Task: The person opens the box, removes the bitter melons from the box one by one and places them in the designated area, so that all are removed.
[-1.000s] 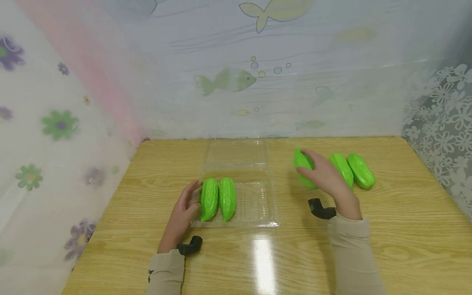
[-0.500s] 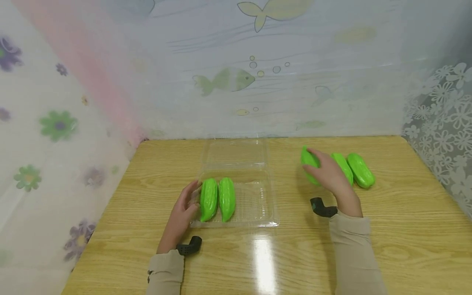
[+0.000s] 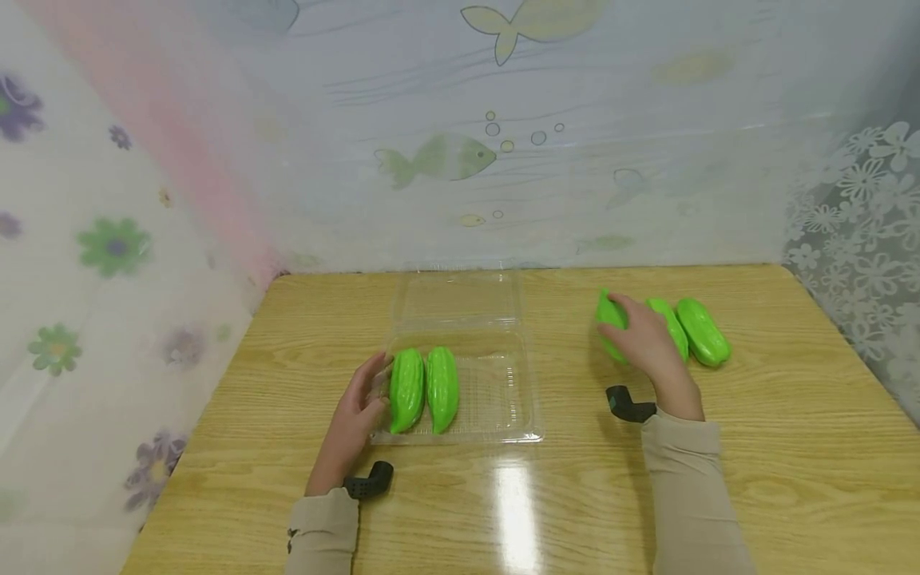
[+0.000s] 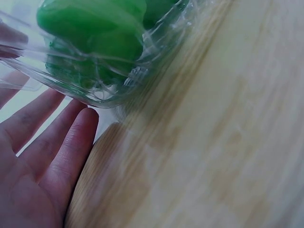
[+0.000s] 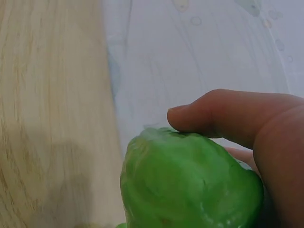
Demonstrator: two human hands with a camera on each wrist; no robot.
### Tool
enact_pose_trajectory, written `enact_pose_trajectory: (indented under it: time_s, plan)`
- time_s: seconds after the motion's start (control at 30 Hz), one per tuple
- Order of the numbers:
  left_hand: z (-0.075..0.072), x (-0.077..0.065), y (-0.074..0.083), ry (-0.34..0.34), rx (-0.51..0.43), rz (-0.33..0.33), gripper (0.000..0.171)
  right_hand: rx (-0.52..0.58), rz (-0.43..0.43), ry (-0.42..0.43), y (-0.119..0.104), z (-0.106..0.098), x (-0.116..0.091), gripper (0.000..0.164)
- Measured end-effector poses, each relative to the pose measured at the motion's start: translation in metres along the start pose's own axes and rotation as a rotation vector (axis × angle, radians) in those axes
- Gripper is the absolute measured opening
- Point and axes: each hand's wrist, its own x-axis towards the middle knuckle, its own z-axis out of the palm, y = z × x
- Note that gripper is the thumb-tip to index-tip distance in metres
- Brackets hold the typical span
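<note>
My right hand [image 3: 640,331] grips a bright green, ridged toy bitter melon [image 3: 611,326], thumb on one side and fingers mostly out of sight on the other. The right wrist view shows the thumb pressing the melon's [image 5: 190,180] lumpy surface. My left hand [image 3: 359,395] lies along the left side of a clear plastic clamshell box [image 3: 496,391]. Its fingers look straight in the left wrist view, with fingertips against the box wall [image 4: 102,97]. Inside the box, a bitter melon [image 3: 407,390] and another bitter melon [image 3: 442,389] lie side by side in the left part.
The box's lid [image 3: 460,295] lies folded back toward the wall. Right of my right hand, a partly hidden bitter melon [image 3: 668,327] and another bitter melon [image 3: 703,332] rest on the wooden table [image 3: 791,447]. A patterned curtain [image 3: 323,160] borders the table's back.
My right hand has shifted a little to the right with the bitter melon, closer to the melons on the table. My left hand stays at the box.
</note>
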Motion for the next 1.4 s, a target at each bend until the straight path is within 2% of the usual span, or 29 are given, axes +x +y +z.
enact_pose_trajectory:
  time_s: [0.2,0.5,0.87,1.2,1.4]
  plan:
    - [0.0,0.0,0.001,0.003,0.001,-0.001,0.062,-0.026,0.031,0.026,0.004,0.003,0.003,0.062]
    - [-0.001,0.0,-0.003,0.001,0.004,0.009,0.062,-0.055,0.026,0.062,0.009,0.007,0.004,0.062]
    - [0.001,0.0,-0.001,0.013,-0.003,-0.016,0.062,-0.124,0.047,0.089,0.013,0.011,0.005,0.06]
    - [-0.004,0.004,-0.024,0.012,0.018,0.004,0.063,-0.136,0.107,0.088,0.017,0.015,0.006,0.06]
    - [-0.004,0.005,-0.028,0.023,0.013,0.004,0.063,-0.13,0.128,0.083,0.019,0.017,0.007,0.06]
